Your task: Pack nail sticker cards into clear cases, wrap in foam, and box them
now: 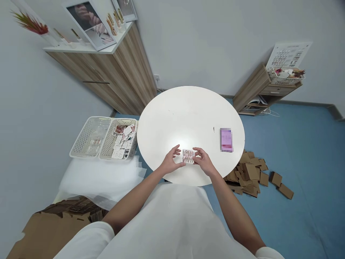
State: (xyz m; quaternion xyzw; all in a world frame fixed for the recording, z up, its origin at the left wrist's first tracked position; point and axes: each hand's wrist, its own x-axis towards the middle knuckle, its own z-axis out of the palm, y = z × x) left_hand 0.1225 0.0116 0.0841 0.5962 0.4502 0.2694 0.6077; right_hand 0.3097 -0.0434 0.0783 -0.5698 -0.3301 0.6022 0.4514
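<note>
A small clear pack of false nails (188, 156), set in two rows, is at the near part of the round white table (172, 108). My right hand (203, 161) has its fingers and thumb closed on the pack's right edge. On the other side, my left hand (172, 160) holds its fingers apart, with the thumb tip close to the pack's lower left corner. Whether that thumb touches the pack I cannot tell. A purple box-like thing (226, 139), blurred out, lies on the table to the right.
Left of the table stand two white baskets, one with clear plastic cases (93, 138), one with carded packs (122, 142). White foam sheets (99, 176) lie below them. Small brown boxes (249, 172) are heaped on the floor at right. A wooden cabinet (126, 68) stands behind.
</note>
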